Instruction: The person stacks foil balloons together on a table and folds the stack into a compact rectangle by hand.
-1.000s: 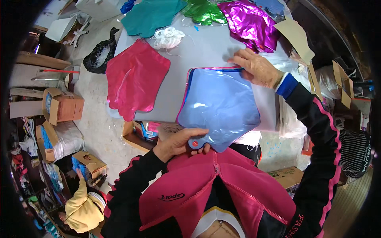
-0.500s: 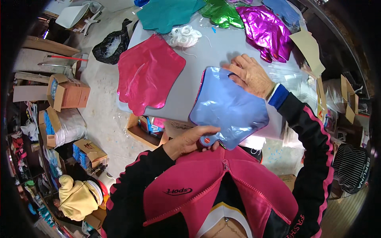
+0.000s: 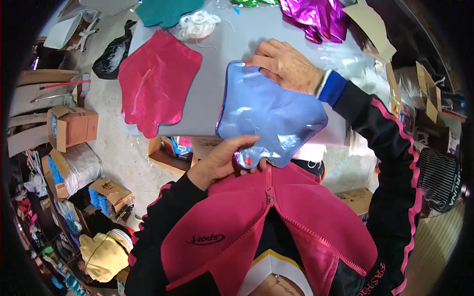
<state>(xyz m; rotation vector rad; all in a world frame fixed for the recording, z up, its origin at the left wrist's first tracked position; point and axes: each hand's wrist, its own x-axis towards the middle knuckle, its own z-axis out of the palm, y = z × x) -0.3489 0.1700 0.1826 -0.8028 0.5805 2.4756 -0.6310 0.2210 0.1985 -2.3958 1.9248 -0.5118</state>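
Left hand [image 3: 222,163] pinches blue balloon [image 3: 269,116]; right hand [image 3: 286,64] seemingly flat.

Black jacket sleeves with pink piping, pink zipped front.

Left of the grip a pink foil balloon [image 3: 157,81] lies flat, white string [image 3: 198,23] and magenta balloons [image 3: 316,17] beyond, cardboard boxes [image 3: 71,129] farther left.
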